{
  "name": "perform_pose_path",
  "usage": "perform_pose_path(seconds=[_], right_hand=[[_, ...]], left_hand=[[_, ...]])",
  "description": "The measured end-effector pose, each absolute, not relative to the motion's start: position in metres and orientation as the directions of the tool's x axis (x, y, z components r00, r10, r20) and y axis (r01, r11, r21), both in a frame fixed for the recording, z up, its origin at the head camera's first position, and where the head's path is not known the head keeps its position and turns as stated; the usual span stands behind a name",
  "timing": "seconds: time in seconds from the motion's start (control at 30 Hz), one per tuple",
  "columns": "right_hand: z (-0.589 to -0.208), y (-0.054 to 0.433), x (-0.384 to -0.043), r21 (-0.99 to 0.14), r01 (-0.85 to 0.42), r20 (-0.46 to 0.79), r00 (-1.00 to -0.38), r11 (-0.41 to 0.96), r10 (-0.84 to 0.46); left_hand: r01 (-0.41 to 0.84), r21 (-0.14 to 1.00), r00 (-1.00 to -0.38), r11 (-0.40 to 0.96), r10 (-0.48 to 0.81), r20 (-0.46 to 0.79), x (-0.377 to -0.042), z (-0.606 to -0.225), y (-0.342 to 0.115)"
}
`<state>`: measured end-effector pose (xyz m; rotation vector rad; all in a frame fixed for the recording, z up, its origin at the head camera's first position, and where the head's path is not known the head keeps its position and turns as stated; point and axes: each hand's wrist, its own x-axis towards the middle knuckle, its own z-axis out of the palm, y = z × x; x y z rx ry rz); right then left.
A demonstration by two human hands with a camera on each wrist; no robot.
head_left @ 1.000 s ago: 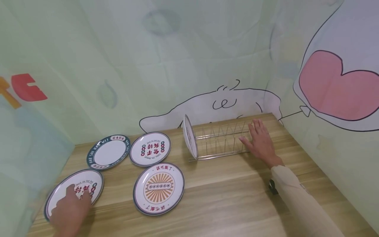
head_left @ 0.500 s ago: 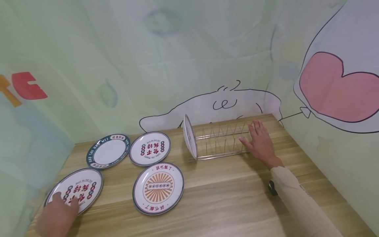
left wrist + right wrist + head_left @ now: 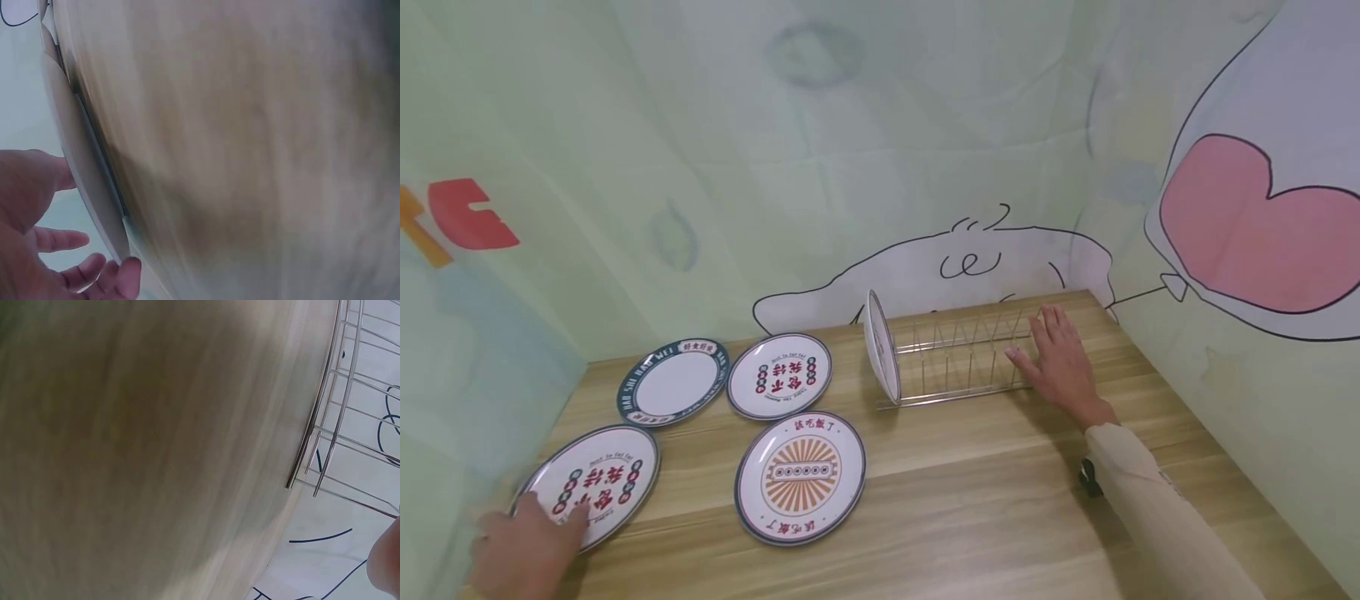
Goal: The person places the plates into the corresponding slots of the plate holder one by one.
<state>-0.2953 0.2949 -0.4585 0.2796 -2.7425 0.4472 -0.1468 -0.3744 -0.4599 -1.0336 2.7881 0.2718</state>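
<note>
At the near left, my left hand is at the outer rim of a white plate with red lettering, which lies on the table. In the left wrist view the thumb reaches over the face of this plate, and a bent fingertip meets its rim; the fingers are loosely curved. My right hand rests with fairly straight fingers at the right end of a wire plate rack. Only one fingertip shows beside the rack's wires in the right wrist view. One plate stands upright at the rack's left end.
Flat on the wooden table lie a green-rimmed plate, another red-lettered plate and a plate with an orange sunburst. A printed cloth backdrop encloses the table's back and sides.
My left hand has drawn back leftward and toward me, from over the plate's face to its outer rim. My right hand and the rack stay where they were.
</note>
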Motion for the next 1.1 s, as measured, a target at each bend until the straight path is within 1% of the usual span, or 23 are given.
perform_pose_path(seconds=[0.13,0.23,0.4,0.67,1.0,1.1], right_hand=[[-0.458,0.295,-0.295,-0.267,-0.250,0.377,-0.916,0.931,-0.138],[-0.459,0.295,-0.295,-0.260,-0.249,0.381,-0.914,0.933,-0.138],[-0.459,0.295,-0.295,-0.263,-0.245,0.377,-0.916,0.933,-0.134],[-0.461,0.295,-0.296,-0.264,-0.247,0.374,-0.917,0.932,-0.137],[-0.461,0.294,-0.296,-0.260,-0.242,0.379,-0.916,0.935,-0.131],[-0.461,0.294,-0.296,-0.263,-0.244,0.379,-0.916,0.933,-0.132]], left_hand=[[-0.674,0.114,-0.734,0.730,-0.645,-0.215,-0.148,-0.460,-0.377],[-0.676,0.146,-0.735,0.723,-0.644,-0.214,-0.149,-0.459,-0.381],[-0.675,0.210,-0.737,0.708,-0.629,-0.249,-0.149,-0.459,-0.390],[-0.675,0.273,-0.737,0.685,-0.618,-0.272,-0.148,-0.464,-0.402],[-0.746,0.319,-0.665,0.585,-0.674,-0.321,-0.148,-0.460,-0.399],[-0.747,0.354,-0.664,0.563,-0.668,-0.337,-0.147,-0.461,-0.400]])
